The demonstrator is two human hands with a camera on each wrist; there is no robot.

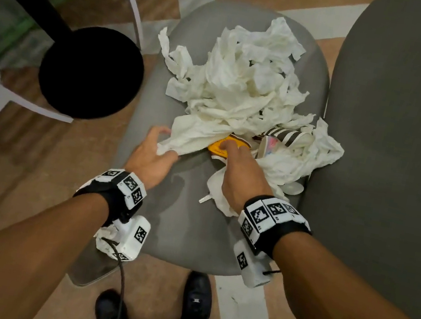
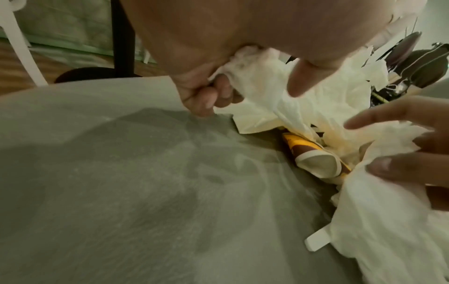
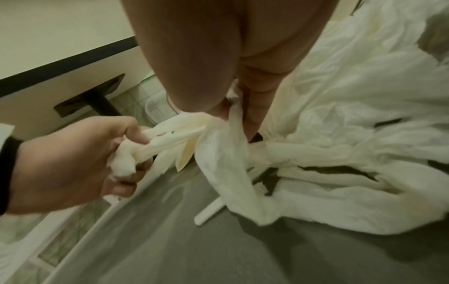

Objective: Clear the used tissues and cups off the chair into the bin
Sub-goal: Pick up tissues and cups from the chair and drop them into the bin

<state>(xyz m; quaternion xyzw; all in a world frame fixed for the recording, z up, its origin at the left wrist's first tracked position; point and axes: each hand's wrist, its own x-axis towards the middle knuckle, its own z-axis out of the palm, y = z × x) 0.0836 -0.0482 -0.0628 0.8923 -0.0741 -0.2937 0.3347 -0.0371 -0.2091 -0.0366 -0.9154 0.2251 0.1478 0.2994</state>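
Left hand (image 1: 152, 153) fists a twisted end of the tissues (image 1: 245, 81) heaped on the grey chair (image 1: 186, 225), right hand (image 1: 240, 176) reaches fingers-down onto the squashed yellow cup (image 1: 218, 148) beneath them, grip unclear.

one tissue heap (image 1: 248, 81), three crushed cups (image 1: 229, 147)

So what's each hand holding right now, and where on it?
Left hand grips a bunched end of tissue at the pile's near edge. Right hand is in the tissues; its hold cannot be told.
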